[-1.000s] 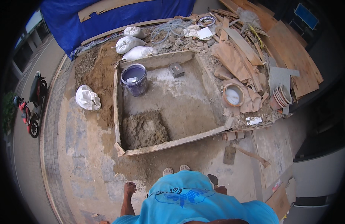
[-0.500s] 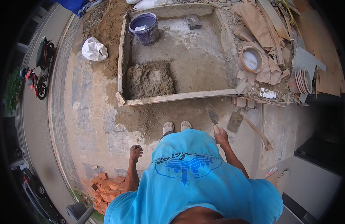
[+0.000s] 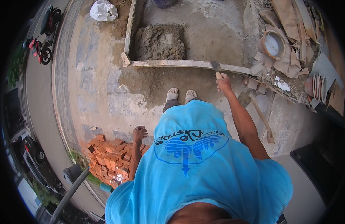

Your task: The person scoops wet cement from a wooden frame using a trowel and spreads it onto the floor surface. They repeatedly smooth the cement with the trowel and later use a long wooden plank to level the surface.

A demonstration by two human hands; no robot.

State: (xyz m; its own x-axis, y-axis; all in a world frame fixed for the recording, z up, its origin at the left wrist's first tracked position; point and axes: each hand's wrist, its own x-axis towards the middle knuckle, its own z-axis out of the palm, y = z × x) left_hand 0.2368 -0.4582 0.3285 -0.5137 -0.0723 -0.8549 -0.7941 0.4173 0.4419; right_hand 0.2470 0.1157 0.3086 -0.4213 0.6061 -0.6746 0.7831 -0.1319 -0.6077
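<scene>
Concrete ground (image 3: 94, 74) outdoors, right grip (image 3: 224, 83) closed round a trowel (image 3: 217, 68) has swung forward to the near board (image 3: 172, 64), bringing the blade nearer the mortar heap (image 3: 159, 44) ahead-left of that grip; left grip (image 3: 140, 133) loosely curled, can't tell if empty.

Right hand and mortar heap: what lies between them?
In the head view, a wooden board and some dirty ground lie between the right hand and mortar heap; the held trowel overlaps the board.
</scene>
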